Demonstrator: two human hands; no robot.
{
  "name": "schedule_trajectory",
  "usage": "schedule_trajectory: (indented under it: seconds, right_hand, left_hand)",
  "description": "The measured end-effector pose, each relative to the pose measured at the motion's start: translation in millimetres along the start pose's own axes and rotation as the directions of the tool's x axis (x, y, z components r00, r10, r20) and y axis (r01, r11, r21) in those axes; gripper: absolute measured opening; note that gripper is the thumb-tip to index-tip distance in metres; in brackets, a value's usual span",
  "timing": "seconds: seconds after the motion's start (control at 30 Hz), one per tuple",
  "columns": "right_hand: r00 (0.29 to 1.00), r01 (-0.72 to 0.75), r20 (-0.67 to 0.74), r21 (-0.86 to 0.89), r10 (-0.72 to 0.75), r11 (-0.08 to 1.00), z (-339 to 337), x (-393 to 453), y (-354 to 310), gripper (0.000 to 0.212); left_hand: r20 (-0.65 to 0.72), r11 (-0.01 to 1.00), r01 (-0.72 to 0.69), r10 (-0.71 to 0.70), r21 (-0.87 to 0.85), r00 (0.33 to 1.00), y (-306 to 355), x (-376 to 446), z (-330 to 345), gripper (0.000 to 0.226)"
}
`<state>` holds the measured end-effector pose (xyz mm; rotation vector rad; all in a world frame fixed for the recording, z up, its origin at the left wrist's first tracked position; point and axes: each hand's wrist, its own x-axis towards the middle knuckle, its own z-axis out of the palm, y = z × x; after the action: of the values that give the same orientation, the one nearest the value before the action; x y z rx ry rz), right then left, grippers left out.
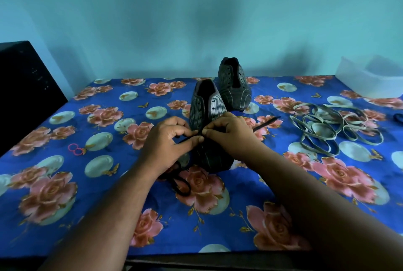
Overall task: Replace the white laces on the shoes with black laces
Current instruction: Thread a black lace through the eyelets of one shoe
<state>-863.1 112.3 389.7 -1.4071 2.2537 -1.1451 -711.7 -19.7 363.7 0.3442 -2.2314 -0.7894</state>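
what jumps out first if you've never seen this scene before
Two bare hands, the left hand and the right hand, meet at the centre, pinching a thin black lace over the near dark striped shoe. Under them, a bright blue tablecloth printed with pink roses fills the view. A loose tangle of pale flat laces lies to the right, and a second dark shoe stands behind the first.

Both hands, left hand (169, 139) & right hand (229, 134), pinch black lace (265, 123) over near shoe (206, 107); 2nd shoe (234, 84) behind, white laces (333, 131) heaped at right on floral cloth (65, 183).
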Motion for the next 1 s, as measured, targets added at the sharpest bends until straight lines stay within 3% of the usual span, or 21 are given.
schedule_trajectory:
  seconds: [0.07,0.2,0.3,0.47,0.57,0.63,0.77,0.83,0.9,1.0]
  right_hand:
    - [1.0,-0.023,0.021,0.078,0.021,0.997,0,2,3,0.03]
    - [0.999,-0.003,0.046,0.13,-0.003,0.992,-4,5,8,0.008]
    - [0.999,-0.009,0.045,0.109,0.004,0.994,-4,6,9,0.007]
    - [0.98,0.086,-0.173,-0.089,-0.1,0.992,-1,4,6,0.016]
    - [0.927,0.153,-0.345,-0.018,-0.149,0.988,-14,9,14,0.009]
    - [0.887,0.126,-0.453,0.05,-0.09,0.991,-30,18,30,0.012]
    - [0.777,-0.048,-0.6,0.247,0.192,0.968,-62,29,70,0.022]
    - [0.763,-0.131,-0.609,0.184,0.218,0.974,-67,29,82,0.027]
    - [0.805,-0.125,-0.581,0.03,0.119,0.992,-61,25,76,0.031]
    - [0.881,0.059,-0.454,-0.172,-0.132,0.983,-47,17,52,0.034]
  left_hand:
    - [-0.006,1.0,-0.026,0.026,0.003,1.0,2,-1,0,0.031]
    - [-0.015,0.999,-0.036,0.036,0.005,0.999,4,-1,1,0.035]
    - [-0.021,1.0,-0.008,0.007,-0.021,1.0,2,0,1,0.037]
    - [0.027,1.0,0.005,-0.005,-0.006,1.0,4,0,1,0.026]
    - [0.023,1.0,0.013,-0.013,0.016,1.0,2,-1,1,0.021]
    - [0.02,1.0,0.029,-0.029,0.007,0.999,1,-2,1,0.021]
    - [0.027,0.999,0.049,-0.049,-0.011,0.998,2,-3,3,0.021]
    - [0.029,0.999,0.052,-0.051,-0.012,0.998,1,-3,3,0.021]
    - [0.026,0.999,0.053,-0.053,-0.006,0.998,2,-3,2,0.021]
    - [0.026,0.998,0.057,-0.057,0.002,0.998,2,-3,2,0.021]
